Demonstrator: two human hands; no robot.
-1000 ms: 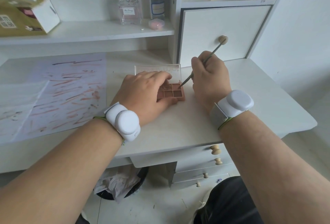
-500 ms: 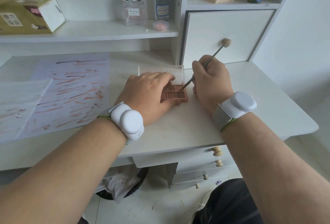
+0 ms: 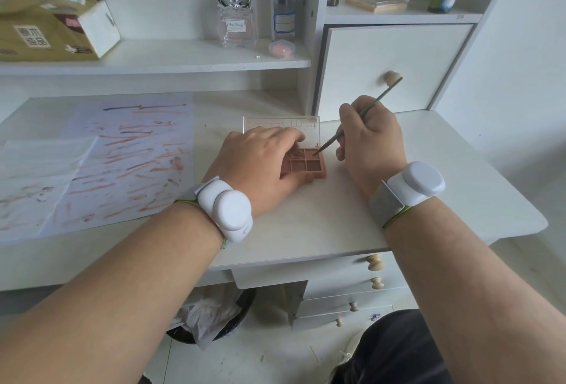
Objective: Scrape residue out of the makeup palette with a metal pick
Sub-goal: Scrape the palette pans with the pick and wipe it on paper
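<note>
The small terracotta-pink plastic makeup palette (image 3: 307, 164) lay on the white desk top (image 3: 321, 218), near its middle, with its clear lid (image 3: 281, 123) open and standing up behind it. In the head view, the left hand (image 3: 260, 163) covered the left part of the palette, so only some square pans on the right side could be seen. The fingers were curved over the far edge and the thumb pressed the near edge, holding the palette in place. The right hand (image 3: 370, 144) gripped the thin metal pick (image 3: 361, 114) between curled fingers; the middle of the pick was hidden inside the hand. Its point touched the upper right pan, and its other end rose toward the cabinet knob (image 3: 391, 77). The text printed on the lid was too faint to read. To the left lay a white paper sheet (image 3: 122, 157) with reddish streaks. Both wrists wore white bands. Under the desk, a dark bin (image 3: 214, 319) with crumpled paper was partly hidden by the left arm.
</note>
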